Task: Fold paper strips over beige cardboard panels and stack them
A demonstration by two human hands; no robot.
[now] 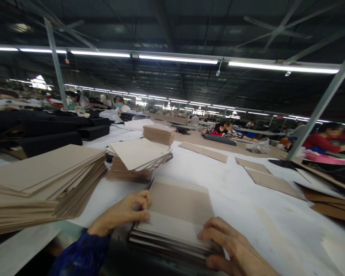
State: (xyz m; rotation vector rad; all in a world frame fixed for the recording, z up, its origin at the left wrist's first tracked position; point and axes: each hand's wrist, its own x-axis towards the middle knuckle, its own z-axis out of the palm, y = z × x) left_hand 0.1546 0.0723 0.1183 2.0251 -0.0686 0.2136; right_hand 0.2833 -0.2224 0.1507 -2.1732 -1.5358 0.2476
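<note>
In front of me lies a stack of flat boards, its top one brownish with a paler band across the near part. At the stack's left edge is my left hand, its thumb and curled fingers closed on the edge of the top board. My right hand rests at the near right corner, fingers apart, with fingertips on the top and the thumb lower at the side. Just behind the stack, cream sheets lie fanned on a brown pile.
A tall pile of boards stands at the left, dark folded material behind it. Loose boards lie on the white table at right. A metal post rises at right. People sit farther back.
</note>
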